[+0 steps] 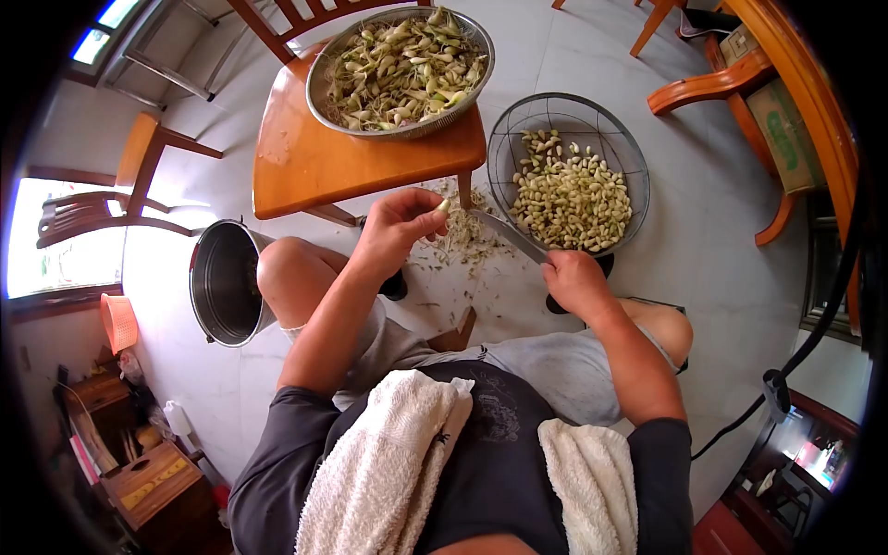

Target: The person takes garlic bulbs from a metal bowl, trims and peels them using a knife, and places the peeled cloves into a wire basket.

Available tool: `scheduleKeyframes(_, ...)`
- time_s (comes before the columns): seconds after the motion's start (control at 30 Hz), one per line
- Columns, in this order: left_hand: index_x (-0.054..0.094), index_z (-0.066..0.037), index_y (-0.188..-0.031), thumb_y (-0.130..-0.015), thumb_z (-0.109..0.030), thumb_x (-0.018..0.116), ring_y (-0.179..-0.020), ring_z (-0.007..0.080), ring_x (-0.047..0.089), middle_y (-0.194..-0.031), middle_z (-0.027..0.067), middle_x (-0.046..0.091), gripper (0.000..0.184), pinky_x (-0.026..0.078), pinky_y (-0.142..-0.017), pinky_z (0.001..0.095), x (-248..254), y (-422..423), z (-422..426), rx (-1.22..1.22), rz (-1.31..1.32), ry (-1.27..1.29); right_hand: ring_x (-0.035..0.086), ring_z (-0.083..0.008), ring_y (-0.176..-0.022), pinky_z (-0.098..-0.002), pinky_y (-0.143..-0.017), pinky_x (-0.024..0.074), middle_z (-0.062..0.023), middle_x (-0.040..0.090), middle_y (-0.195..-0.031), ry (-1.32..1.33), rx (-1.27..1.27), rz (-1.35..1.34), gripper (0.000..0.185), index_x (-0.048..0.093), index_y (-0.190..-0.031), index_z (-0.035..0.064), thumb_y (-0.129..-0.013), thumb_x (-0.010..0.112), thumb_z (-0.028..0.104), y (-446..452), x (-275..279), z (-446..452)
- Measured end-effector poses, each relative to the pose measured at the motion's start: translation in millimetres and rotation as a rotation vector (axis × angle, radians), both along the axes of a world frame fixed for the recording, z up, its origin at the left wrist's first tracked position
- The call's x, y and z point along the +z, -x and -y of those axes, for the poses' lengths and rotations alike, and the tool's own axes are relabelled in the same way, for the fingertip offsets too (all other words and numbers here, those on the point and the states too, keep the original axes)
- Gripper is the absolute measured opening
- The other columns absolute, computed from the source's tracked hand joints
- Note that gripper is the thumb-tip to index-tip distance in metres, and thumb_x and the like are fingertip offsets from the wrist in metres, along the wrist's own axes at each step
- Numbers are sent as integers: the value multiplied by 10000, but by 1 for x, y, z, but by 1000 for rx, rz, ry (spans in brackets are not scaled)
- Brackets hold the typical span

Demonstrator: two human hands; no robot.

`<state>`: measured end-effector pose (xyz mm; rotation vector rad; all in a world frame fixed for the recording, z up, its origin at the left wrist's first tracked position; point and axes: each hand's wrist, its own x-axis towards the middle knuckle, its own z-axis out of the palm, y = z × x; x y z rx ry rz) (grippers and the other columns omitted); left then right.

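Observation:
My left hand (pixel 393 229) is closed, pinching a small pale bulb (pixel 445 204) between thumb and fingers. In my right hand (pixel 575 282) is the handle of a knife (pixel 514 237), its blade pointing left toward the bulb; the tip is close to it, but I cannot tell whether they touch. Ahead, a metal colander (pixel 317 100) is heaped with untrimmed bulbs (pixel 407 69) that have stalks and roots. To the right on the floor, a round wire-frame basket (pixel 645 166) holds many trimmed bulbs (pixel 573 199). Scraps of trimmings (pixel 467 240) lie on the floor below my hands.
The colander rests on a wooden chair seat (pixel 361 171) in front of me. By my left knee stands a metal bucket (pixel 222 287). Another wooden chair (pixel 139 176) is farther left. A wooden table (pixel 819 92) and a cardboard box (pixel 786 139) are at right.

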<state>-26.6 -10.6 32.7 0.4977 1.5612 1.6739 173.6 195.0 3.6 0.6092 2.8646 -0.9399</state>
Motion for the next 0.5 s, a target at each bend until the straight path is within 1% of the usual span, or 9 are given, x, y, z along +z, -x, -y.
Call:
scheduleKeyframes(0.03,605,5,-976,-857,-108,644,-690,91,566,-803,35,627,168,444,-632,235,-2,0,0,5,34,-39,591,-407,-748,-481,-690,466,-207,618,-781,24,-24,85,194,622,-819,3,-827,556,185,0,5,0)
scheduleKeyframes(0.07,600,1,-980,-865,-112,636,-717,97,576,-830,41,633,165,449,-657,240,-4,-1,0,13,70,-79,592,-404,-745,-475,-684,467,-210,615,-767,45,-27,70,193,618,-813,1,-826,560,184,0,7,0)
scheduleKeyframes(0.13,593,-21,-976,-871,-115,623,-768,110,563,-889,63,625,144,447,-690,252,-9,-1,-1,27,242,-192,596,-398,-737,-464,-674,467,-215,609,-738,92,-38,39,194,611,-799,-5,-825,567,182,2,11,1)
scheduleKeyframes(0.17,589,-32,-973,-874,-116,616,-793,116,556,-918,74,621,133,446,-706,259,-13,0,-1,30,328,-244,573,-382,-677,-438,-631,455,-212,590,-698,114,-51,-18,190,595,-778,-13,-820,583,172,3,11,4)
scheduleKeyframes(0.23,583,-37,-983,-885,-112,598,-807,125,555,-928,76,614,125,444,-715,262,-25,2,-1,61,372,-307,528,-350,-557,-387,-546,429,-206,552,-617,154,-76,-138,203,563,-734,-29,-808,615,152,6,14,7)
scheduleKeyframes(0.27,580,-39,-988,-890,-110,589,-813,130,554,-933,77,611,121,444,-719,264,-32,5,-1,78,391,-341,552,-354,-590,-395,-557,438,-209,567,-644,164,-84,-137,192,576,-754,-26,-813,608,154,8,18,8)
scheduleKeyframes(0.33,579,-38,-988,-891,-94,582,-797,134,554,-917,77,611,112,442,-718,264,-44,9,-1,11,469,-452,600,-362,-655,-411,-580,457,-217,595,-698,186,-99,-131,180,602,-794,-19,-822,593,159,10,27,9)
scheduleKeyframes(0.37,578,-37,-987,-891,-86,579,-789,137,554,-908,77,611,108,441,-718,264,-50,10,-1,-25,510,-507,600,-353,-640,-401,-568,455,-212,596,-694,206,-99,-159,175,606,-800,-18,-823,596,156,11,28,10)
scheduleKeyframes(0.5,588,-37,-967,-895,-78,568,-779,147,577,-897,82,614,84,466,-690,262,-29,-6,-10,147,579,-364,598,-319,-604,-365,-545,451,-185,600,-688,267,-88,-310,155,624,-828,-14,-824,611,140,11,29,12)
